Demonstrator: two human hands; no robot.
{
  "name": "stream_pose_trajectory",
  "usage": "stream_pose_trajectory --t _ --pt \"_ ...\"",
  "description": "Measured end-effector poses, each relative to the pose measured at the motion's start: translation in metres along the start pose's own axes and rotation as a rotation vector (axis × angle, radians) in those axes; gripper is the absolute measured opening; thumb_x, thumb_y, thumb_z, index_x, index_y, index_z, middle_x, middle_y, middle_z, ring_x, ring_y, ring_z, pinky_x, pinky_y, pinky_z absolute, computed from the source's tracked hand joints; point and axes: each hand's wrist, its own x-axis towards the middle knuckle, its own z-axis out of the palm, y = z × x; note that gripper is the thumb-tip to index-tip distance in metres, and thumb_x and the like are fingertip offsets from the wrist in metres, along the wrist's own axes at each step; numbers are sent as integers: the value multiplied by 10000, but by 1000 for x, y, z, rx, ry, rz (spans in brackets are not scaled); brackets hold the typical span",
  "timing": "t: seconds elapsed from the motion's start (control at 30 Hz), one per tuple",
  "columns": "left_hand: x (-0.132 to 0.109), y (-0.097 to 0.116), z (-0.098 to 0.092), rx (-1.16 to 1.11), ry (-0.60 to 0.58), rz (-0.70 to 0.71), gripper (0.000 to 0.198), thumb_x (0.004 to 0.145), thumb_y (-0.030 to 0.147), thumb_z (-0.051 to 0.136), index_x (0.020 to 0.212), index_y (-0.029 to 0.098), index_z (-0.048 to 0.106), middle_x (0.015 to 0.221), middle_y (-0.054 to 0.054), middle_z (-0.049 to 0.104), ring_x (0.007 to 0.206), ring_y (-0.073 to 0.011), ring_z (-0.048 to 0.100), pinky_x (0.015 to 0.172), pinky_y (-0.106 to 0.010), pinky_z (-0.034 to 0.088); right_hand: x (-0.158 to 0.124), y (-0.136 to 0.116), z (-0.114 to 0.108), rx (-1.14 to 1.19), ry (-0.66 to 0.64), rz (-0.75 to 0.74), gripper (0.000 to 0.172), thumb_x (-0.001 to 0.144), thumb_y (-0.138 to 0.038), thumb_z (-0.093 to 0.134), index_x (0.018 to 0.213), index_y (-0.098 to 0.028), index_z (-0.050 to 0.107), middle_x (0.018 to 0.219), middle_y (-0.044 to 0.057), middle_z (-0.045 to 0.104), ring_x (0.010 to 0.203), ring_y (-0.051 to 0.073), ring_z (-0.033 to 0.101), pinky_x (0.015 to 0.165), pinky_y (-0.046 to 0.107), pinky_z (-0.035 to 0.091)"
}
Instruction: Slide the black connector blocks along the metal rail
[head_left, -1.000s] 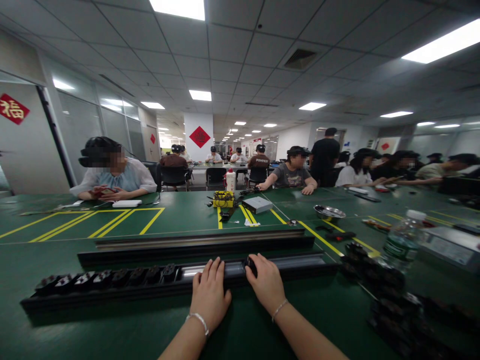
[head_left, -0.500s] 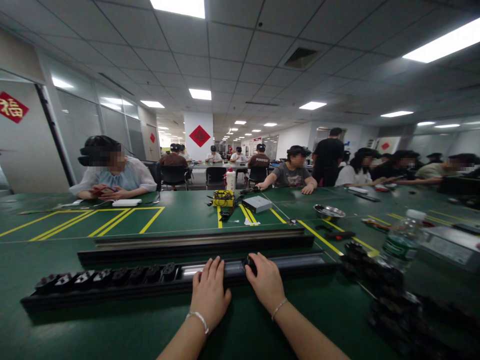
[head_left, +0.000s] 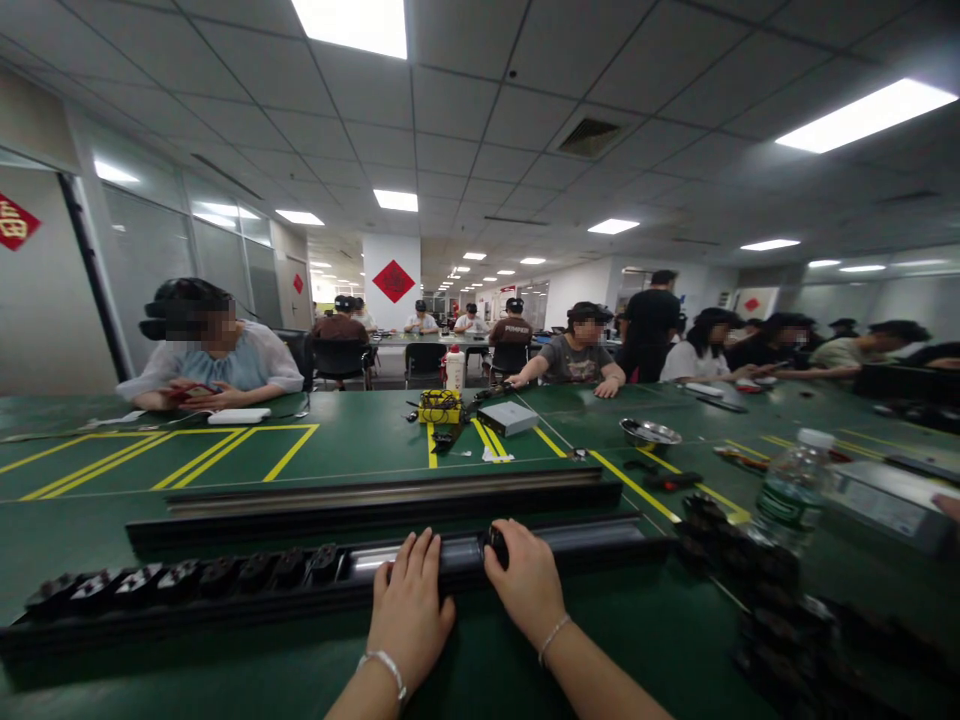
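Observation:
A long black channel rail point(head_left: 247, 612) lies across the green table in front of me. Several black blocks point(head_left: 217, 575) sit in a row in its left part. Beyond them, a shiny strip point(head_left: 365, 560) shows along the channel. My left hand point(head_left: 411, 605) rests over the rail's middle, its fingers stretched out and fairly flat. Just to the right, my right hand point(head_left: 525, 580) pinches a small black block point(head_left: 496, 545) at the channel; the fingers partly cover it. Behind lies a second long black rail point(head_left: 375, 502), roughly parallel.
Loose black blocks point(head_left: 787, 610) are heaped at right beside a water bottle point(head_left: 793, 490). Farther back are a metal bowl point(head_left: 649, 433), a grey box point(head_left: 508, 418) and a yellow holder with cables point(head_left: 439, 405). Other people sit around the table.
The view has tilted up slightly, and the rail's left end appears farther left and lower. Both hands stay at the rail, the right one still pinching the black block.

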Motion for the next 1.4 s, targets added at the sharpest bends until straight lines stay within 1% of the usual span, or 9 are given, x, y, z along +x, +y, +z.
stream_pose_trajectory --t 0.17,0.33,0.67,0.87,1.17,1.4 --pt "0 -1 3 -16 25 9 643 711 236 374 1352 210 335 1447 -16 316 1333 -218 220 1043 -439 195 1 -1 -3 20 -26 23 381 780 -318 472 1118 -195 596 1120 76 626 1107 210 521 939 334 367" --pt "0 -3 7 -12 57 21 628 719 245 373 1346 214 346 1439 -16 333 1328 -219 231 1042 -440 194 2 -1 -4 48 -35 45 370 776 -313 464 1093 -195 614 1113 76 630 1106 215 522 940 334 372" --pt "0 -2 5 -9 36 12 643 713 245 374 1354 213 330 1448 -15 315 1335 -219 213 1043 -438 191 2 1 -3 50 -37 44 365 774 -303 460 1084 -183 611 1115 83 621 1095 215 523 938 325 367" --pt "1 -4 8 -7 44 16 632 718 254 368 1348 223 339 1448 -4 316 1335 -214 215 1040 -430 201 1 1 -2 29 1 18 348 771 -286 463 1061 -178 622 1076 79 639 1076 205 533 965 324 336" --pt "0 -3 6 -2 39 18 646 708 242 373 1353 214 332 1446 -12 320 1332 -214 216 1040 -436 195 2 -1 -4 46 -1 22 344 764 -282 473 1055 -176 623 1082 80 636 1059 205 543 947 315 352" --pt "1 -4 6 -3 45 21 620 724 248 370 1343 211 352 1445 -25 320 1331 -221 223 1035 -437 201 1 0 -4 42 19 11 329 765 -284 477 1044 -192 625 1069 72 643 1052 193 550 932 307 365"
